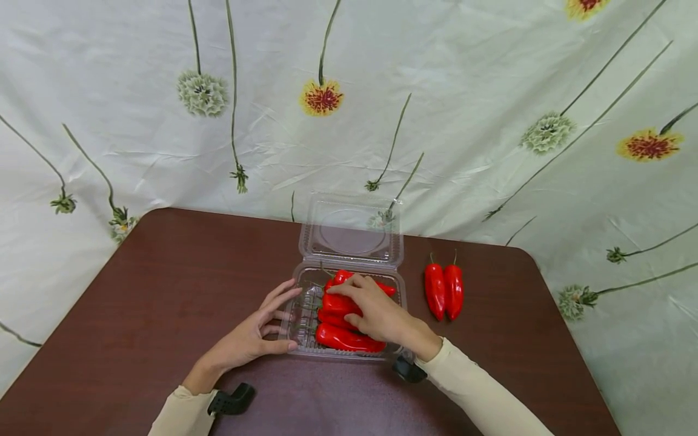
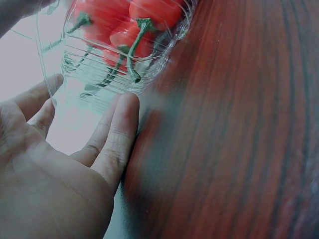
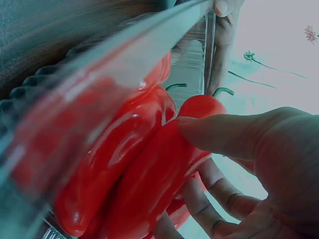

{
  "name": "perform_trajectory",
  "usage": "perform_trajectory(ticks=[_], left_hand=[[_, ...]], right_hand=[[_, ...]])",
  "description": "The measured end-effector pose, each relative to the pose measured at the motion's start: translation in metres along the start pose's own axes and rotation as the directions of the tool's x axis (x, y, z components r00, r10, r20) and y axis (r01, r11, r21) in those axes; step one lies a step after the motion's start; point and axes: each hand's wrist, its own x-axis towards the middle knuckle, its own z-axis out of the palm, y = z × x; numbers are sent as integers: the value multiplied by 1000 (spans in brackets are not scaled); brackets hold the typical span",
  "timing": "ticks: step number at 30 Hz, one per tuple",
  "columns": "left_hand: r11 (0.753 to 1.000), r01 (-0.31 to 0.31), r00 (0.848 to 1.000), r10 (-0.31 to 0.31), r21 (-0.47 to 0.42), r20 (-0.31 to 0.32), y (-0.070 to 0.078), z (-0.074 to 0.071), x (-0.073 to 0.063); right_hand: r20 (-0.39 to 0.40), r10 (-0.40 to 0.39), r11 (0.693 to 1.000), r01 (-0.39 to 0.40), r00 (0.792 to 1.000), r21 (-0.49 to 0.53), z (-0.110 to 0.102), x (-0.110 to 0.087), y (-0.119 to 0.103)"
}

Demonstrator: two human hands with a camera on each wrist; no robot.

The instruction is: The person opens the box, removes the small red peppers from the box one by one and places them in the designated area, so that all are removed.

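A clear plastic clamshell container (image 1: 302,280) stands on the table with several glossy red peppers (image 1: 349,339) in it, their green stems pointing left. My right hand (image 1: 382,312) reaches in from the right and holds one red pepper (image 3: 154,174) on top of the others, thumb on one side and fingers on the other. My left hand (image 1: 253,336) rests at the container's left side, fingers spread and fairly straight along the wall, thumb at the front corner. In the left wrist view, the left fingertips (image 2: 127,107) lie right by the clear wall, near the stems (image 2: 133,59).
The hinged clear lid (image 1: 354,236) stands raised behind the container, against the flowered cloth (image 1: 447,79). Two more red peppers (image 1: 435,290) lie side by side on the brown table (image 1: 180,284), right of the container. A black wrist strap (image 1: 233,399) is on the left arm.
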Motion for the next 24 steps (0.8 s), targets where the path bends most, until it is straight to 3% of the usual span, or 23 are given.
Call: perform_trajectory(ticks=[11,19,24], left_hand=[[1000,-2,1000,2,1,3,-1,0,1],[1000,-26,1000,26,11,-5,0,0,1],[999,-33,999,33,12,-2,0,1,0]], right_hand=[[7,-37,999,37,999,13,-3,-4,2],[-85,-82,994,88,993,64,-15,-11,5],[-167,-133,981,153,977,116,-28,-19,13]])
